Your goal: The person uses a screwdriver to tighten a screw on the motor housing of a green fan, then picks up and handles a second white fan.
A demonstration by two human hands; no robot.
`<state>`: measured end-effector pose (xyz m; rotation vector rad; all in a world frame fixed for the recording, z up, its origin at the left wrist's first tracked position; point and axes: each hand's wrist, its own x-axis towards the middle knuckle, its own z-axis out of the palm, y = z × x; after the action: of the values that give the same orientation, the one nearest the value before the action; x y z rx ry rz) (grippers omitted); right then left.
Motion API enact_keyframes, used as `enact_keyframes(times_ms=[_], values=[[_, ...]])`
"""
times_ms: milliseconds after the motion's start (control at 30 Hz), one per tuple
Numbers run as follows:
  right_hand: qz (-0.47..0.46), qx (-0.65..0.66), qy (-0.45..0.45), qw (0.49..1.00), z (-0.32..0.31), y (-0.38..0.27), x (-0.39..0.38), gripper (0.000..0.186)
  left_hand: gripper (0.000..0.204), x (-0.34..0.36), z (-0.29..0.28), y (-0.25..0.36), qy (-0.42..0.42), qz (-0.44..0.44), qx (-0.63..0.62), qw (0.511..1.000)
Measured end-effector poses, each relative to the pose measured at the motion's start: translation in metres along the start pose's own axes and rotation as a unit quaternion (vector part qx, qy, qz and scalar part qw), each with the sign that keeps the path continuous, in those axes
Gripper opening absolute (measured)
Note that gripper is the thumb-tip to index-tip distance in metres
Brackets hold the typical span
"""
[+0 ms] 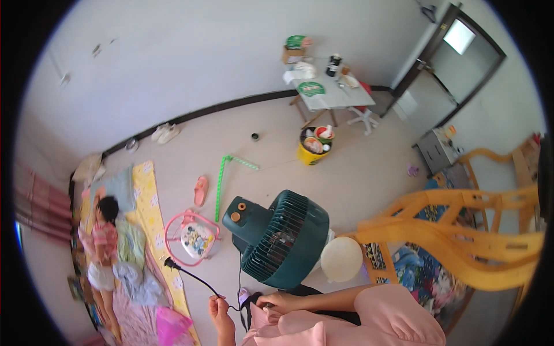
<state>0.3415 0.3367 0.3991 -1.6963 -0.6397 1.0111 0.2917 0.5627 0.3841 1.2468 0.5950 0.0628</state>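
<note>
My left hand (218,310) is closed in a pinch on the black power cord (199,279), low in the view. Beyond my fingers the cord's free end reaches up and left to a black plug (169,263). On its other side the cord bends up toward a dark green fan (280,239), which stands in front of me with its round grille and a boxy part with two orange knobs. My right hand (273,301) is curled just below the fan, close to my pink clothing. What its fingers hold, if anything, is hidden.
At left a person (103,242) lies on floor bedding (144,179). A pink-framed child's seat (196,239) stands nearby, with a pink slipper (200,190) and a green strip (219,184) beyond. Ahead are a yellow bucket (311,157) and white table (330,101); a wooden bed frame (438,233) is right.
</note>
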Motion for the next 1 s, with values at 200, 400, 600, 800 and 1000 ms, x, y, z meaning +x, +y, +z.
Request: enact_keyframes(times_ms=[200, 400, 600, 800, 1000], values=[[-0.079, 0.234, 0.292, 0.924, 0.026, -0.078, 0.024, 0.029, 0.017, 0.013, -0.03, 0.05, -0.226, 0.065, 0.11, 0.966], [-0.098, 0.204, 0.279, 0.933, 0.048, -0.122, 0.049, 0.023, 0.011, 0.023, -0.067, 0.078, -0.394, 0.084, 0.253, 0.88], [-0.084, -0.034, 0.356, 0.93, 0.06, -0.112, 0.059, 0.033, 0.044, 0.02, -0.019, 0.138, -0.379, 0.067, 0.038, 0.922], [0.003, -0.092, 0.285, 0.954, 0.048, -0.108, 0.065, 0.033, 0.031, 0.025, 0.023, 0.149, -0.347, 0.069, 0.168, 0.92], [0.008, -0.041, 0.297, 0.954, 0.034, -0.097, 0.057, 0.026, 0.01, 0.026, 0.051, 0.14, -0.353, 0.016, 0.165, 0.921]])
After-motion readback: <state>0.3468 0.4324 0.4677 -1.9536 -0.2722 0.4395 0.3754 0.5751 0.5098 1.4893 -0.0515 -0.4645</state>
